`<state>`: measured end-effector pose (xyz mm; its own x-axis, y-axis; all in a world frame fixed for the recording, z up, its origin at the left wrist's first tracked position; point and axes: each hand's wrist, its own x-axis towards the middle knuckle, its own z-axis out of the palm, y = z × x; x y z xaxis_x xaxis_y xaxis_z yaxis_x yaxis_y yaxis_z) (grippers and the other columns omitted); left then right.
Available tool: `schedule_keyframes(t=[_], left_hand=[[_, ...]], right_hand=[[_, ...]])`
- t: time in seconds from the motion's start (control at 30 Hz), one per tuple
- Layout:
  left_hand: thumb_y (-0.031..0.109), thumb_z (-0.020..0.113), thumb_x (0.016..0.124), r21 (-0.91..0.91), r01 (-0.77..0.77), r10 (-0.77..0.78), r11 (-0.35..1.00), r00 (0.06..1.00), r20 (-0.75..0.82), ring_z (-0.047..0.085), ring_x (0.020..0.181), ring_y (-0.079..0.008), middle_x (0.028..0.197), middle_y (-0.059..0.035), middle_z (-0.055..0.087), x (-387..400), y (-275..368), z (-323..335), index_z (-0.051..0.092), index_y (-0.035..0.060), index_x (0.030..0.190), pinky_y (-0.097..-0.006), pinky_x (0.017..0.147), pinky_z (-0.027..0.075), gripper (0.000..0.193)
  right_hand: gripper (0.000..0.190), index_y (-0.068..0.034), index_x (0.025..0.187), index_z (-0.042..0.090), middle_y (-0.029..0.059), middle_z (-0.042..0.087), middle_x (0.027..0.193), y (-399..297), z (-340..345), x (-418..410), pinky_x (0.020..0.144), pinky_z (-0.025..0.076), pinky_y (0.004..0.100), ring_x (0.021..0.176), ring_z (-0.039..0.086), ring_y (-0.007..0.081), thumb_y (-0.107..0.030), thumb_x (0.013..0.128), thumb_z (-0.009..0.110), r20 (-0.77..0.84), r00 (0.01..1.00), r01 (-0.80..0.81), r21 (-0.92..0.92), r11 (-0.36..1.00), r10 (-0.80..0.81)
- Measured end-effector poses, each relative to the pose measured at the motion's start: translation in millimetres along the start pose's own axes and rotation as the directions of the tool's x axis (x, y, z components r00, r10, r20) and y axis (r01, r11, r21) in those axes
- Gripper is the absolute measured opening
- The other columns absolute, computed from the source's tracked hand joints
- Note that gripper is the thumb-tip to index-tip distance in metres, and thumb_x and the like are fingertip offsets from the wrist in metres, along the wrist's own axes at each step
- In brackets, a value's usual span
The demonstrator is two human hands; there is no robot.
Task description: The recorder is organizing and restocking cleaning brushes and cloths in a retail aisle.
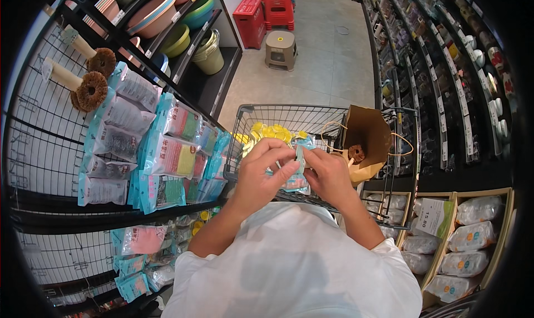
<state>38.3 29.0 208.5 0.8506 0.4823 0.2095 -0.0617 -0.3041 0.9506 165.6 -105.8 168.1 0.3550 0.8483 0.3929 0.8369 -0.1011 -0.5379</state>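
Note:
Both hands are together over a wire shopping cart (pixel 292 109). My left hand (pixel 267 172) and my right hand (pixel 329 172) hold a small pale green item (pixel 300 159) between their fingertips; the fingers partly hide it, and its kind is unclear. Under and beyond the hands, yellow-headed items (pixel 271 131) with pale handles and blue-edged packets (pixel 297 184) lie in the cart. An open brown paper bag (pixel 367 130) with string handles stands at the cart's right end, with a brown bristle brush (pixel 356 152) inside.
On the left, a wire rack (pixel 50 151) holds bagged scouring cloths (pixel 175 151) and two brown round-headed brushes (pixel 91 91). Basins (pixel 154 15) fill shelves above. A beige stool (pixel 280 49) and red stools (pixel 278 5) stand ahead. Mug shelves and bins of bagged goods (pixel 471 236) line the right.

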Motion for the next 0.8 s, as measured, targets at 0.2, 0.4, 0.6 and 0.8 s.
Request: schedule_keyframes(t=[0.2,0.4,0.6,0.8], left_hand=[[0.007,0.068,0.079,0.286,-0.293,0.299,0.913,0.954,0.021,0.058,0.083,-0.0183,0.097,-0.0098,0.057,0,-14,-9,0.064,-0.0003,0.096,-0.0266,0.07,0.047,0.019],[0.005,0.067,0.075,0.33,-0.407,0.405,0.852,0.911,0.076,0.062,0.081,-0.0252,0.098,-0.0107,0.058,1,-3,-1,0.062,0.0036,0.095,-0.032,0.068,0.051,0.02],[0.004,0.065,0.078,0.283,-0.21,0.227,0.936,0.973,-0.03,0.063,0.074,-0.0179,0.096,-0.0091,0.059,-8,-9,2,0.062,0.0019,0.097,-0.0285,0.064,0.052,0.019],[0.002,0.061,0.084,-0.052,-0.056,0.047,0.997,0.988,-0.147,0.057,0.079,-0.0114,0.101,-0.0065,0.056,-7,-20,-2,0.059,-0.0008,0.098,-0.0248,0.071,0.048,0.014]], right_hand=[[0.054,-0.011,0.121,0.055,0.0079,0.058,0.079,-3,-1,3,0.056,0.047,0.0395,0.064,0.06,0.0284,-0.006,0.069,0.064,0.109,0.994,-0.001,0.012,1.0,0.0],[0.058,-0.011,0.125,0.053,0.0109,0.061,0.085,-4,-3,-3,0.061,0.049,0.0398,0.069,0.062,0.0315,-0.005,0.068,0.063,0.106,0.994,-0.04,0.099,0.994,0.03],[0.045,-0.01,0.114,0.058,0.0135,0.061,0.08,-10,8,2,0.057,0.049,0.039,0.068,0.062,0.0322,-0.007,0.071,0.068,0.082,0.995,-0.06,0.155,0.986,0.047],[0.02,-0.005,0.094,0.061,0.0154,0.062,0.077,-16,17,9,0.057,0.05,0.0379,0.066,0.063,0.0333,-0.009,0.076,0.068,0.051,0.998,-0.044,0.223,0.974,0.033]])
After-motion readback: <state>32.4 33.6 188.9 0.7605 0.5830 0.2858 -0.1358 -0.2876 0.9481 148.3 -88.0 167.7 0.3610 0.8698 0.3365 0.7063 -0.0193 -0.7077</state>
